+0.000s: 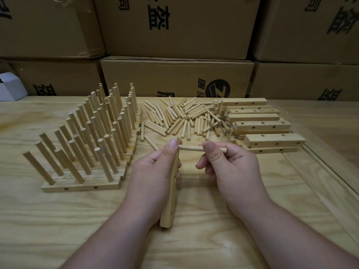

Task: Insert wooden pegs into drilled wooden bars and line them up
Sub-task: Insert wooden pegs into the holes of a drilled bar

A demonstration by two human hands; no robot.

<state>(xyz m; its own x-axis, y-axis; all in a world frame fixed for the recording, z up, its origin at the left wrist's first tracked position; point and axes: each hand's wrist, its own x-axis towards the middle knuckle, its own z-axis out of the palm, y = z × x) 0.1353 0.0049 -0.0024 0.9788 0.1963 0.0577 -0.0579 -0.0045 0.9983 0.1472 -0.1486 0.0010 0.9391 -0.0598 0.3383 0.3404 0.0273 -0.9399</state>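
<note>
Tabletop [58, 220] wood lies bare at 6 and 7 o'clock around the forearms. Finished pegged bars [85, 152] crowd 10 o'clock, loose pegs [180, 117] 12 o'clock, drilled blanks [260, 125] 2 o'clock, cartons [174, 26] behind. At centre, the left hand [153, 171] grips an upright bar [171, 191]; the right hand [229, 164] pinches a level peg [191, 148], its tip touching the bar's top end.
</note>
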